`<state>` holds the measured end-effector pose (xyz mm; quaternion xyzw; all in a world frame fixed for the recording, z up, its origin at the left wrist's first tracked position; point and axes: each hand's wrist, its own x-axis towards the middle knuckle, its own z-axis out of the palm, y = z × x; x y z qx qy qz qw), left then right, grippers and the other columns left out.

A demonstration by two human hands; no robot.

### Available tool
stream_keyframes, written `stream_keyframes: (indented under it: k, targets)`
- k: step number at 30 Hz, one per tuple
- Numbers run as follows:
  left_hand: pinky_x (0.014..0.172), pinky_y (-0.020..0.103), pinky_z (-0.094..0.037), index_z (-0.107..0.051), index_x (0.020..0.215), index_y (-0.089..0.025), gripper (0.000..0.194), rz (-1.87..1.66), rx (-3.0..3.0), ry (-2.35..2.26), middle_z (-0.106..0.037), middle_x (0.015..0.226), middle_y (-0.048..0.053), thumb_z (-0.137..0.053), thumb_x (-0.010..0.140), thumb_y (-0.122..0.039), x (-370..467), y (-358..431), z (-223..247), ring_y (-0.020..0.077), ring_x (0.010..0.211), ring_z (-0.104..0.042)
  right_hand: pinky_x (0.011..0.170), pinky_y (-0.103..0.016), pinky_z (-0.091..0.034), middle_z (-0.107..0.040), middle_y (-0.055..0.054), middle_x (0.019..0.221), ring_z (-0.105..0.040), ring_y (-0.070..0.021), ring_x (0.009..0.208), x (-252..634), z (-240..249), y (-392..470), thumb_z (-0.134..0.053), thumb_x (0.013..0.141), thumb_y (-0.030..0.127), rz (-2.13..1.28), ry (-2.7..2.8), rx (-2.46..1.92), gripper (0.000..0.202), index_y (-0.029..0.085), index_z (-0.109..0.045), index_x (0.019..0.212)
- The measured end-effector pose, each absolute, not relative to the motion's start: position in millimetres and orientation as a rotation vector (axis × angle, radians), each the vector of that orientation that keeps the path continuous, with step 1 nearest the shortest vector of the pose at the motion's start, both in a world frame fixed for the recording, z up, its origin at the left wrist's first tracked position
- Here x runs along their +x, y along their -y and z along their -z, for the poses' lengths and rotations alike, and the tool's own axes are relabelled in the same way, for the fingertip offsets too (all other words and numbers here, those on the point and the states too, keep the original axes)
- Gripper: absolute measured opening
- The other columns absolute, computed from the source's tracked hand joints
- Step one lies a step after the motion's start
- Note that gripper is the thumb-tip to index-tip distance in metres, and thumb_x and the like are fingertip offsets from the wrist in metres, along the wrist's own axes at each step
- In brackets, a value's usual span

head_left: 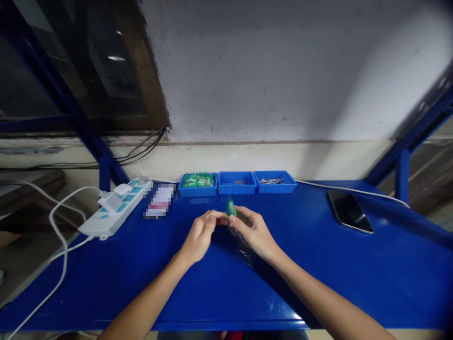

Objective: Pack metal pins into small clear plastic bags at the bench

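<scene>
In front of me, above the table, a small clear plastic bag (247, 252) hangs from my right hand (255, 232), whose thumb and fingers pinch its upper part. A green packet (230, 206) sticks up at the top, between the fingertips of both hands. My left hand (201, 235) is closed, its fingertips pinching at the bag's left edge beside the green packet. Some small dark contents show low in the bag, too blurred to name. My fingers hide most of the bag's mouth.
Three blue bins stand along the wall: one with green packets (198, 180), a middle bin (236, 189) with a small item, one with metal pieces (272, 181). A phone (349, 211) lies right. A power strip (115, 210) with white cables and a blurred card (160, 200) lie left.
</scene>
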<state>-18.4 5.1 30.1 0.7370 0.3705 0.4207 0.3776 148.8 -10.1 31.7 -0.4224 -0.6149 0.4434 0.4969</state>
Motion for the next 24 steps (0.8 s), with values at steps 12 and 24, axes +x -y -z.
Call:
stream_keyframes:
  k: [12,24]
  targets:
    - [0.062,0.023,-0.046,-0.064,0.084,-0.017,0.016,-1.302,1.626,-1.187,-0.066,0.075,0.002,-0.060,0.080,-0.032,-24.2,-15.4,-30.3,0.0138,0.063,-0.060,0.090,-0.047,-0.046,-0.048,-0.014,0.122,-0.048,-0.0281,0.113,153.5,-11.5,6.1,-0.059,0.081,0.029,-0.197,1.904,-1.166,0.043,0.020,-0.054,0.122]
    - [0.087,0.034,-0.046,-0.069,0.095,-0.023,0.018,-1.374,2.400,-0.929,-0.069,0.100,0.005,-0.056,0.084,-0.019,-9.3,-1.3,-18.6,0.0202,0.096,-0.060,0.062,-0.025,-0.050,-0.064,-0.003,0.072,-0.061,-0.0132,0.062,140.2,-27.4,5.4,-0.066,0.073,0.043,-1.390,0.961,-0.958,0.042,0.012,-0.060,0.100]
